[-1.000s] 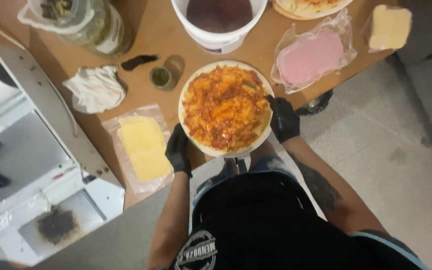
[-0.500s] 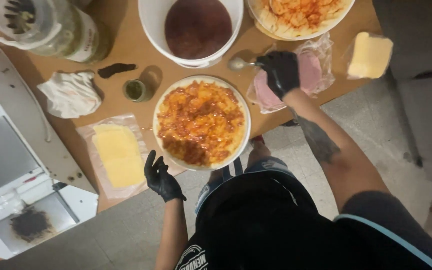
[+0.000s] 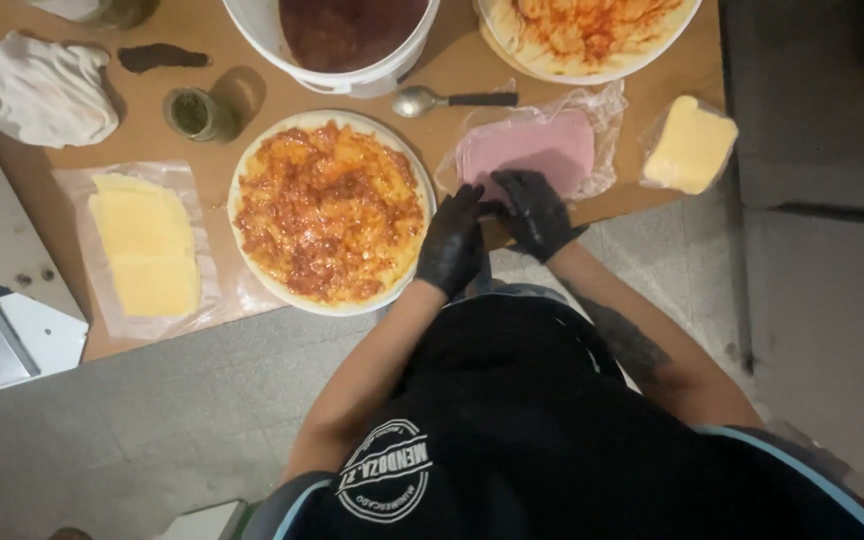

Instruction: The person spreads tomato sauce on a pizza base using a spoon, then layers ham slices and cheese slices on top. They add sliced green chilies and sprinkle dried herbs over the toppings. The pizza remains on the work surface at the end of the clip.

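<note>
Both hands wear black gloves and meet at the near edge of the pink sliced ham (image 3: 530,150), which lies on clear plastic wrap (image 3: 607,120) on the wooden table (image 3: 672,190), to the right of the sauced pizza (image 3: 330,210). The left hand (image 3: 452,245) has its fingers narrow and touching the ham's near left corner. The right hand (image 3: 535,212) has its fingers curled on the ham's near edge, but I cannot tell if they pinch a slice.

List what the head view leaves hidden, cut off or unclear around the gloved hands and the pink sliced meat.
- Left hand and right hand: whether the fingertips pinch a slice; the black gloves cover the near edge of the sliced meat.
- White bucket and second sauced base: cut off by the top edge.
- Small jar: contents too small to tell.
</note>
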